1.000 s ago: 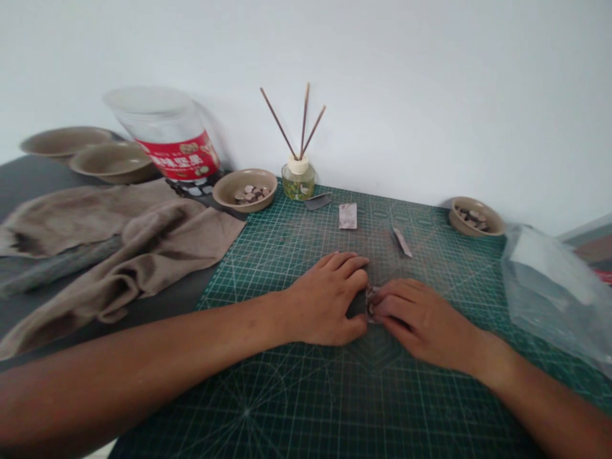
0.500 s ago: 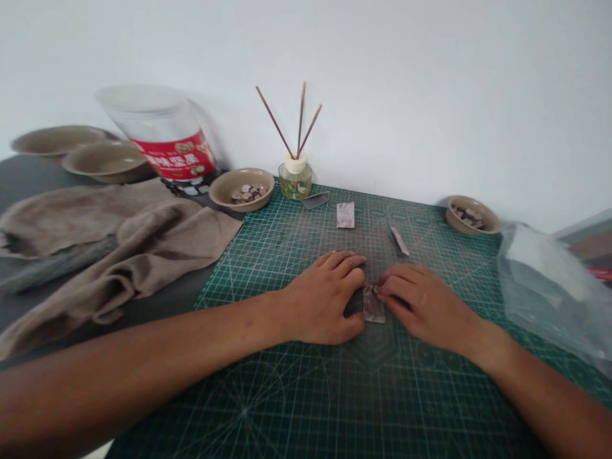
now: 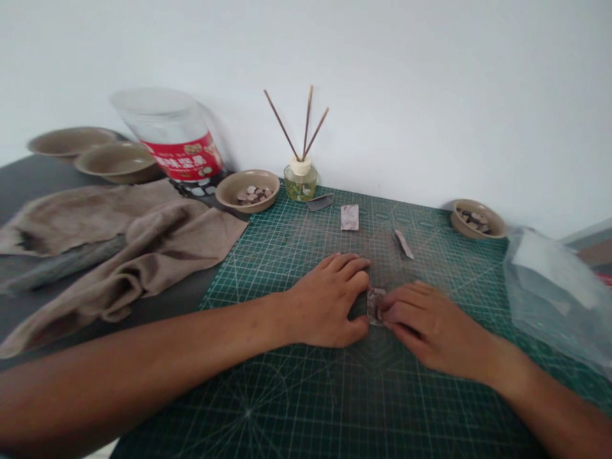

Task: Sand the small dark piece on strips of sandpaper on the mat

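Observation:
A small greyish, dusty rectangular piece (image 3: 374, 306) lies on the green cutting mat (image 3: 287, 395) between my hands. My left hand (image 3: 332, 299) rests on the mat, thumb and fingers spread around the left edge of the piece. My right hand (image 3: 421, 325) has its fingertips pinched together on the right part of the piece; anything between them is hidden. Behind my hands lie a flat grey sheet piece (image 3: 349, 217), a folded one (image 3: 403, 244) to the right, and a dark folded one (image 3: 319, 202) by the diffuser.
A bowl of small chips (image 3: 248, 191) stands at back left, another bowl (image 3: 478, 218) at back right. A reed diffuser (image 3: 301, 180), a red-labelled jar (image 3: 184, 159), two more bowls, a brown cloth (image 3: 191, 242) and a plastic bag (image 3: 549, 287) surround the work area.
My right hand has moved from the top of the small piece down toward its lower right part. My left hand has stayed in place. The view has shifted slightly.

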The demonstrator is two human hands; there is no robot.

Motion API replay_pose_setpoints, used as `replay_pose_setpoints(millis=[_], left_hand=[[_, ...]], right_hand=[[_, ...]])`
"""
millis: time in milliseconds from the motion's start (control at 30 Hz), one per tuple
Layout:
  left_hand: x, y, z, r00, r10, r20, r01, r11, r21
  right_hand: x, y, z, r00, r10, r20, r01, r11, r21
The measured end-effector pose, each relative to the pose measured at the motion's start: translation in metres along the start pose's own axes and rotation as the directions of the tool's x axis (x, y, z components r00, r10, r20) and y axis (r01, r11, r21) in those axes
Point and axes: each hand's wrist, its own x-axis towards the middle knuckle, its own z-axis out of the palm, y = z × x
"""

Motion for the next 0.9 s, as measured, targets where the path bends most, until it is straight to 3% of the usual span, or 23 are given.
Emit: replay_pose_setpoints(millis=[300, 600, 900], left_hand=[[-0.0005, -0.0004, 0.0008, 1.000, 0.006, -0.010, -0.006, 1.000, 0.009], [-0.0006, -0.0003, 0.0005, 0.999, 0.012, -0.031, -0.012, 1.000, 0.003], [-0.0005, 0.0005, 0.0006, 1.000, 0.010, -0.027, -0.010, 1.000, 0.015]], right_hand=[[0.0049, -0.0078, 0.0037, 0.998, 0.037, -0.043, -0.031, 0.990, 0.138], [0.0022, -0.0097, 0.0059, 0.999, -0.015, -0.041, 0.017, 0.999, 0.047], [0.0060, -0.0047, 0.0064, 1.000, 0.023, -0.013, -0.022, 0.996, 0.084]])
